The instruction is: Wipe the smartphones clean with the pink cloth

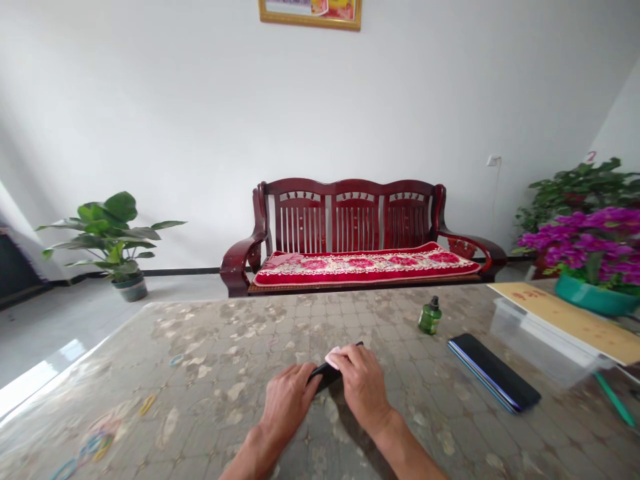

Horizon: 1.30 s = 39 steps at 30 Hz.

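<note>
We see left hand (287, 400) and right hand (361, 383) pinching a dark flat object (327, 375) on the bench (225, 360); mostly hidden | pink bit (333, 357) unclear

At my two o'clock, a red numeral 2 (591, 157) shows on the wall. Red marks on the yellow board (575, 319) and the framed picture's (310, 12) print are too blurred for me to read.

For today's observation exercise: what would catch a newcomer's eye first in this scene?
Probably the dark red wooden bench with its red floral cushion against the white wall. Nearer, the left hand and right hand grip a black phone over the table, and purple flowers glow at far right.
</note>
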Available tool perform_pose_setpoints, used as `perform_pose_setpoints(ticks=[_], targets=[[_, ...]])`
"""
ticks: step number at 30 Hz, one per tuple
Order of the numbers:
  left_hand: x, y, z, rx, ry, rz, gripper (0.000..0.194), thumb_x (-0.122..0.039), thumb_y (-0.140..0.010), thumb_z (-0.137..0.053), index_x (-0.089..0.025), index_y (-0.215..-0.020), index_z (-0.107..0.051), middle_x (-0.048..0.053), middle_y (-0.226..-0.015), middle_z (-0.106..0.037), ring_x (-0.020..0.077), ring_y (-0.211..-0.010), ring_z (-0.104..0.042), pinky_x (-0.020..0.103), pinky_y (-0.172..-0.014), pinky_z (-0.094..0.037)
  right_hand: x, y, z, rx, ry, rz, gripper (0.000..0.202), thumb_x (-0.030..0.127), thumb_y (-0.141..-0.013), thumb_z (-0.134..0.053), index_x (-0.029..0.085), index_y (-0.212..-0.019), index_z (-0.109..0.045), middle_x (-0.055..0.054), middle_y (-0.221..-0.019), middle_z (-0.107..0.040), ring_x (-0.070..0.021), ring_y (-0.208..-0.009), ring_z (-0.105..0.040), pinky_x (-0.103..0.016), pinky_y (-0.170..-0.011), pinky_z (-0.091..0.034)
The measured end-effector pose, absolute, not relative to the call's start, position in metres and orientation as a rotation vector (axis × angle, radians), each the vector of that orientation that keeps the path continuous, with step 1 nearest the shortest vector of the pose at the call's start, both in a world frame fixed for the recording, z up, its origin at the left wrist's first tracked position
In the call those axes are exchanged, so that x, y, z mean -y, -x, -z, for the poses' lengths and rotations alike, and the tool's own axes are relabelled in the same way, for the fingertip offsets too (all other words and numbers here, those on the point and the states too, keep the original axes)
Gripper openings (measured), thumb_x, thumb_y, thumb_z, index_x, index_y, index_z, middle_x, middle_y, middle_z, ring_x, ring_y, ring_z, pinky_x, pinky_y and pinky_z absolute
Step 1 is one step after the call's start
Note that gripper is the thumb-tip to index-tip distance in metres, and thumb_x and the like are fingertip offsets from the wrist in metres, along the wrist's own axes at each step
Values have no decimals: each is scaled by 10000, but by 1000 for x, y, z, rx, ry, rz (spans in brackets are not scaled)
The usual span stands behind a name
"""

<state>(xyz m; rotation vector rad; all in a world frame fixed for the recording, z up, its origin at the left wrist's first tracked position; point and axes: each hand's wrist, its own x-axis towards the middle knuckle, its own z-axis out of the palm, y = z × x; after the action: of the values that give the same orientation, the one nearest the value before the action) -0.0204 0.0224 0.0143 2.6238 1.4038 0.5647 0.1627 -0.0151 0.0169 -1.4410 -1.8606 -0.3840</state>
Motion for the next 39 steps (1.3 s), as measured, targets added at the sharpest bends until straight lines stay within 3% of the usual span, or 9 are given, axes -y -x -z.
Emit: perform_pose_setpoints(ticks=[6, 13, 21, 26, 39], targets=[[-23, 18, -22, -1429, -2648, -522, 173, -300, -993, -499, -232, -996, -658, 29, -899, -713, 204, -879, -659, 270, -754, -448, 6, -197, -19, 1722, 1577, 471, 239, 90, -884, -567, 268, -950, -711, -17, -879, -651, -164, -796, -570, -291, -726, -382], [-20, 11, -31, -1356, -2673, -515, 266, -217, -993, -452, -265, -1167, -648, 40, -989, -690, 193, -925, -635, 264, -794, -447, 12, -171, -9, 1793, 1461, 421, 226, 118, -896, -596, 277, -1023, -695, -3, -926, -663, -149, -845, -586, -272, -755, -399], [-29, -2, -58, -1393, -2747, -237, 168, -196, -931, -543, -214, -996, -697, 68, -952, -700, 239, -938, -615, 317, -811, -434, 6, -197, -7, 1678, 1591, 397, 222, 144, -910, -582, 298, -1004, -711, -9, -888, -651, -164, -803, -571, -287, -738, -396], [-36, -18, -69, -1432, -2755, -95, 139, -262, -930, -576, -199, -898, -696, 71, -932, -712, 238, -947, -630, 312, -821, -429, 8, -202, -6, 1652, 1568, 394, 241, 129, -903, -569, 287, -1021, -707, -15, -922, -660, -157, -843, -591, -273, -767, -417], [-35, -30, -73, -1385, -2817, -47, 92, -212, -895, -608, -216, -945, -684, 46, -962, -711, 225, -954, -635, 289, -799, -437, -3, -232, 23, 1239, 1631, 58, 307, 166, -899, -457, 263, -969, -740, -28, -862, -674, -163, -777, -649, -249, -667, -475]])
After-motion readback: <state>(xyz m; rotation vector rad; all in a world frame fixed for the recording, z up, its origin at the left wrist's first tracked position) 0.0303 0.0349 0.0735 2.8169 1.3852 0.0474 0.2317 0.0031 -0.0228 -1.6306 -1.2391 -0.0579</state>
